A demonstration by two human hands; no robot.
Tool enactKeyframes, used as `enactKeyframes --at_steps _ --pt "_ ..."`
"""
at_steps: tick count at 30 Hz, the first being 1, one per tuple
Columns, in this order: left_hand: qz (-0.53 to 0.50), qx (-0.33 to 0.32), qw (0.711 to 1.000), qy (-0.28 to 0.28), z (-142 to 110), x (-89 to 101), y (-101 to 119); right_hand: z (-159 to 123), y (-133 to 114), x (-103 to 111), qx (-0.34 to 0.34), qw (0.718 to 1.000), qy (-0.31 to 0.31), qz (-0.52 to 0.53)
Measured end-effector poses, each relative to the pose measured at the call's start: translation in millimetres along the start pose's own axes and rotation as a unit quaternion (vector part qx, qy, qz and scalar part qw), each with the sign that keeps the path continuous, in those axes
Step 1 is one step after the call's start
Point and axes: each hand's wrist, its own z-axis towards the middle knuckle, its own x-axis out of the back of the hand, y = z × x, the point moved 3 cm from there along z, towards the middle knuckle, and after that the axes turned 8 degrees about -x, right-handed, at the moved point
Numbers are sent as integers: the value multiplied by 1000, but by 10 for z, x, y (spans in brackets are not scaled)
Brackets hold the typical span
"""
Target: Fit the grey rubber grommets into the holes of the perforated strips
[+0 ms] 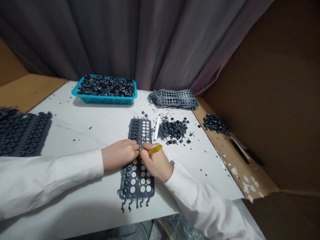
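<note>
A dark grey moulded rubber sheet [138, 192] lies lengthwise in front of me, with rows of round holes and several rings still in it. Thin tabs stick out from its near end. My right hand [156, 162] grips a flat yellow tool [155, 149] over the sheet's middle; its tip is hidden by my fingers, so I cannot tell its exact kind. Beside it, my left hand [122, 154] rests on the sheet with curled fingers, close to the tool's tip. What those fingers pinch, if anything, is hidden.
A blue basket [107, 99] full of dark rings stands at the back. Punched sheets [178, 98] are stacked back right, near a white pen-like stick [157, 127] and a pile of small dark pieces [173, 129]. Ring-filled sheets [23, 135] lie left. Another pile [215, 123] sits on cardboard.
</note>
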Motion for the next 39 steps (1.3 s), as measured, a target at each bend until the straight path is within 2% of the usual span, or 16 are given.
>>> enactKeyframes --at_steps 8,10,13,15,17,19,21,22,23,26,28,31,33,35,36,39 --pt "106 -70 991 47 -96 -105 122 -25 81 1 -35 999 -17 32" --pt "71 -49 995 56 -101 -114 102 -28 115 6 -51 997 -24 50" --pt "-100 53 990 86 -113 -43 -14 -35 146 7 -61 995 -29 71" --pt "-236 162 950 122 -145 45 -131 -34 159 6 -67 993 -35 88" --pt "-347 262 886 160 -193 126 -239 -23 174 6 -80 988 -52 120" --pt "-446 312 820 179 -227 165 -306 -1 200 15 -105 978 -58 170" --pt "-521 314 775 171 -228 157 -327 27 231 36 -122 969 -38 212" --pt "-531 305 774 160 -218 144 -325 40 245 47 -123 967 -23 221" --pt "-517 290 792 147 -201 130 -317 52 255 53 -121 967 -11 223" --pt "-398 205 887 108 -120 98 -266 74 272 41 -117 970 -4 212" --pt "-332 156 927 84 -68 76 -231 80 271 26 -119 970 -10 210" --pt "-286 129 948 57 -17 61 -220 83 261 13 -119 971 -19 208" --pt "-294 130 946 48 -3 71 -245 83 259 11 -120 971 -21 204" --pt "-351 167 920 47 -16 75 -304 81 262 12 -115 973 -18 198" --pt "-397 198 895 49 -35 69 -341 80 265 12 -113 974 -17 195" --pt "-577 286 762 61 -122 13 -417 78 278 9 -114 974 -17 194"
